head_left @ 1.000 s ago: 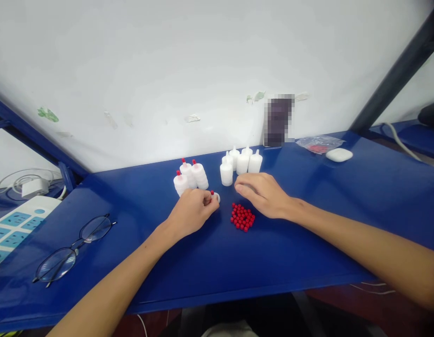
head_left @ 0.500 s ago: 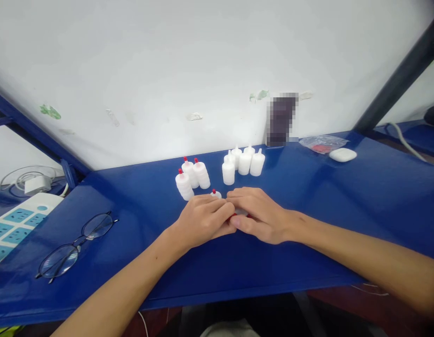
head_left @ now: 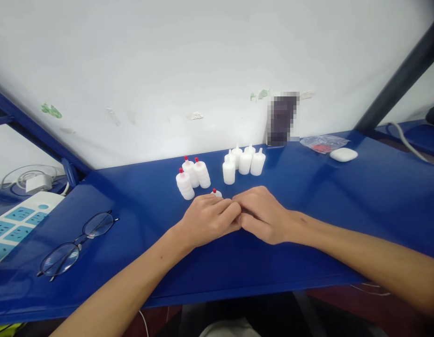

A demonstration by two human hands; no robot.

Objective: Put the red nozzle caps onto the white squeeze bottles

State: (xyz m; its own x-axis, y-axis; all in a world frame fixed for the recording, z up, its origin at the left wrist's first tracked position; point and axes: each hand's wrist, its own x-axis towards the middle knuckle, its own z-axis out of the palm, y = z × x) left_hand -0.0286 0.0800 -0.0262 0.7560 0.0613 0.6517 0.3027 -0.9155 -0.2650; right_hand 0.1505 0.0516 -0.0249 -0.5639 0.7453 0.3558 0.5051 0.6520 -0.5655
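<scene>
My left hand (head_left: 211, 219) and my right hand (head_left: 264, 216) meet above the blue table (head_left: 290, 267), fingers curled and fingertips touching. Whatever they pinch between them is hidden by the fingers. Just beyond my left hand, the top of a white squeeze bottle (head_left: 217, 193) with a red cap shows; its lower part is covered, so I cannot tell whether the hand touches it. Farther back on the left stand three white bottles (head_left: 186, 186) with red caps. Right of them is a group of several white bottles (head_left: 229, 173) with bare nozzles.
Eyeglasses (head_left: 78, 241) and a white power strip (head_left: 51, 201) lie to the left. At the back right are a clear plastic bag (head_left: 308, 142) with red pieces, a white rounded case (head_left: 343, 154) and a blurred-out dark upright object (head_left: 282, 119) against the wall.
My fingers have closed in further; small red bits and something pale seen between the hands earlier are now covered. My left hand has shifted slightly right. The bottles stand as before.
</scene>
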